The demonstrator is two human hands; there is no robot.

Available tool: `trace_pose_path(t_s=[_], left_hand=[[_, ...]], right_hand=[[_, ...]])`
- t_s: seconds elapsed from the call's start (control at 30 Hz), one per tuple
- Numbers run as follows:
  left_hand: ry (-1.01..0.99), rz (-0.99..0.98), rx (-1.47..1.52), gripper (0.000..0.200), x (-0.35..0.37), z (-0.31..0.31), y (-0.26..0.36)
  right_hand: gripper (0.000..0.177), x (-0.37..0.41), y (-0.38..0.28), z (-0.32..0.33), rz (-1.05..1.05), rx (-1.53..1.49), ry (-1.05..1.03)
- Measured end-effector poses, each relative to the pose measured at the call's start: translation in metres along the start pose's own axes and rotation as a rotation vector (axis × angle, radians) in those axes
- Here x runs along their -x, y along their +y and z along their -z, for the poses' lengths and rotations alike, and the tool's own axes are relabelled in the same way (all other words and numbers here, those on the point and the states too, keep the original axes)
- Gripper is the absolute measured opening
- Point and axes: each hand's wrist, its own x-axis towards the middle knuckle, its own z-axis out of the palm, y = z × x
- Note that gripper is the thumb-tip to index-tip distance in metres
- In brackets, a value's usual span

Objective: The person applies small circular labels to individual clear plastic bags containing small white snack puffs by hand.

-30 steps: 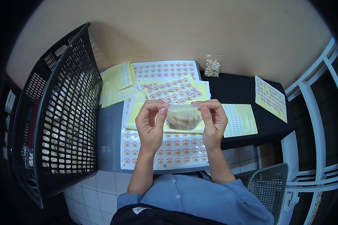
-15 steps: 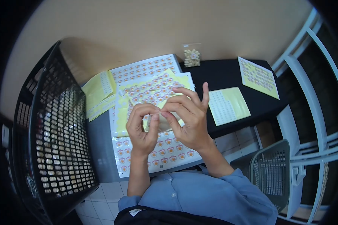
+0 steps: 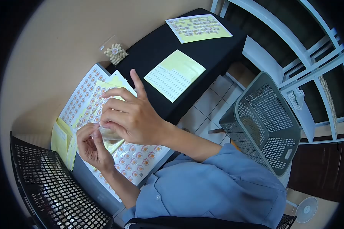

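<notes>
Centrally, clear bag (image 3: 109,134), pinched between left hand (image 3: 91,147), right hand (image 3: 130,119).

Shirt (image 3: 218,183): light blue, buttoned front.
Sleeves (image 3: 221,156): end near the elbows.
Hands: left hand (image 3: 93,147), right hand (image 3: 132,118), bare.
Overgarment (image 3: 187,223): black, bottom edge of frame.

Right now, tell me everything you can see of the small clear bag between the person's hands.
The small clear bag looks like thin, glossy transparent plastic. It is mostly hidden, with only a strip showing between the hands. The left hand pinches one end with thumb and fingertips, and the right hand curls over the top and covers the rest. Something pale shows faintly through the film, too blurred to identify. The bag appears lifted above the sheet of orange round stickers.
</notes>
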Motion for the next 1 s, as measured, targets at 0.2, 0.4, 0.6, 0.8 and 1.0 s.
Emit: trace_pose_path(t_s=[0.2,0.4,0.6,0.8,1.0], left_hand=[[-0.116,-0.027,0.045,0.014,-0.001,0.008,0.0],[-0.269,0.276,0.054,0.02,0.016,0.039,-0.006],[0.157,0.42,0.106,0.022,0.049,0.112,-0.024],[0.461,0.535,1.049,0.034,0.078,0.15,-0.022],[0.385,0.649,1.736,0.031,0.094,0.133,-0.057]], right_hand=[[0.007,-0.008,-0.002,0.009,0.037,0.04,-0.007],[0.008,-0.034,-0.011,-0.009,0.159,-0.014,-0.115],[0.032,-0.053,-0.004,-0.029,-0.017,-0.345,-0.18],[0.01,-0.016,0.049,-0.081,-0.348,-0.366,-0.253],[0.012,0.025,0.048,-0.129,-0.286,-0.174,-0.641]])
